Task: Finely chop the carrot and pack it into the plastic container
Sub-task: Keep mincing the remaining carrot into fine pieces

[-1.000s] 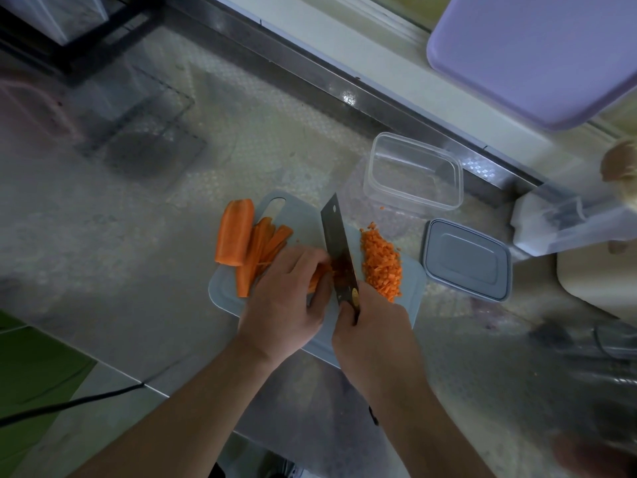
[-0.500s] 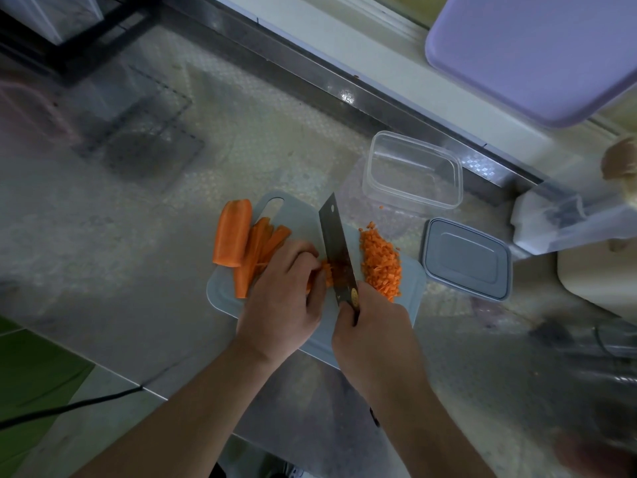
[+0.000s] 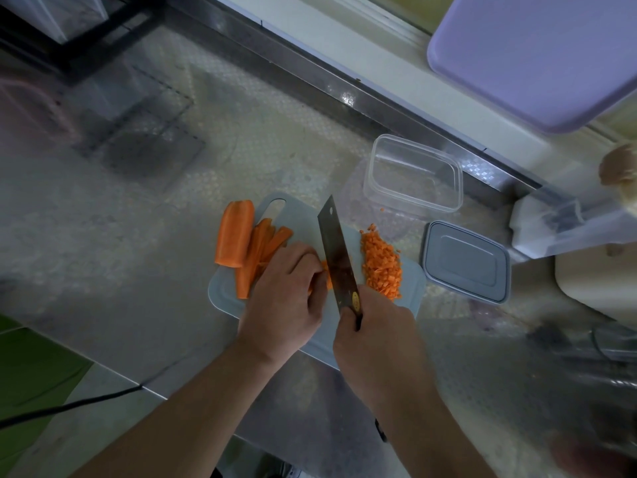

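On a pale blue cutting board (image 3: 303, 215) my left hand (image 3: 287, 298) holds down a bundle of carrot sticks (image 3: 262, 257) with curled fingers. My right hand (image 3: 374, 331) grips the handle of a cleaver (image 3: 336, 251), whose blade stands just right of my left fingertips on the sticks' cut ends. A pile of finely chopped carrot (image 3: 382, 262) lies to the right of the blade. A larger carrot half (image 3: 234, 238) rests at the board's left end. The clear plastic container (image 3: 413, 172) sits behind the board, with nothing in it.
The container's grey lid (image 3: 465, 260) lies right of the board. A lilac tray (image 3: 537, 53) overhangs at top right, above white items (image 3: 565, 225) on the steel counter. A black cable (image 3: 69, 405) runs past the counter's near-left edge. A stray carrot bit (image 3: 382, 209) lies by the container.
The cleaver keeps chopping at the same spot. My left hand has crept slightly left along the sticks, and the blade has followed.
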### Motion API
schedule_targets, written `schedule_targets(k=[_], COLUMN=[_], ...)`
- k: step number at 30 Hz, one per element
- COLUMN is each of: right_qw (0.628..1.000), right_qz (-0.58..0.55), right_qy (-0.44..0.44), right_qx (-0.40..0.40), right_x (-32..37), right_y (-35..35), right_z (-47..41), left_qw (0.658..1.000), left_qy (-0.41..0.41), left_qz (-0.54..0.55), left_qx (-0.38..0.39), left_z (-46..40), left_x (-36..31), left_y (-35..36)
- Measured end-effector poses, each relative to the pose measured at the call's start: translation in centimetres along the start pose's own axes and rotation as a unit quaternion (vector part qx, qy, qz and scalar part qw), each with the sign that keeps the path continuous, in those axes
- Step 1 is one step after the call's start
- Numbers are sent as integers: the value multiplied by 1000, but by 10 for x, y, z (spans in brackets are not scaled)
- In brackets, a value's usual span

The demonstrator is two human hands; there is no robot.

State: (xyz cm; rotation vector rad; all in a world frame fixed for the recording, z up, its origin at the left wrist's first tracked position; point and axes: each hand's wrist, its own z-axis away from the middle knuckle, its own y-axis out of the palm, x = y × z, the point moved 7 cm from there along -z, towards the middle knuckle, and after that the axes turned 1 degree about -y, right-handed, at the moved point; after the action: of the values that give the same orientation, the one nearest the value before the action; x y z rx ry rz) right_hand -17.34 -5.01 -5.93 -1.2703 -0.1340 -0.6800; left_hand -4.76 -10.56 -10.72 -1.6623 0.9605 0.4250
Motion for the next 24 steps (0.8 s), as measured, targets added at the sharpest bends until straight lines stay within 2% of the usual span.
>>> schedule_targets(k=[6,15,24], right_qw=[999,999,1000], right_qz=[32,-33,-24], right_qy=[17,8,-7], right_qx=[34,-31,-11], right_x=[4,-2,-2], right_y=[11,8,2], right_z=[-4,-1,4], left_qw=[1000,1000,1000], left_qy=[-3,-9,-17], left_qz=[-4,5,-9], left_qx=[5,11,25], left_z=[1,0,0], left_x=[0,1,3], left_y=[2,1,5])
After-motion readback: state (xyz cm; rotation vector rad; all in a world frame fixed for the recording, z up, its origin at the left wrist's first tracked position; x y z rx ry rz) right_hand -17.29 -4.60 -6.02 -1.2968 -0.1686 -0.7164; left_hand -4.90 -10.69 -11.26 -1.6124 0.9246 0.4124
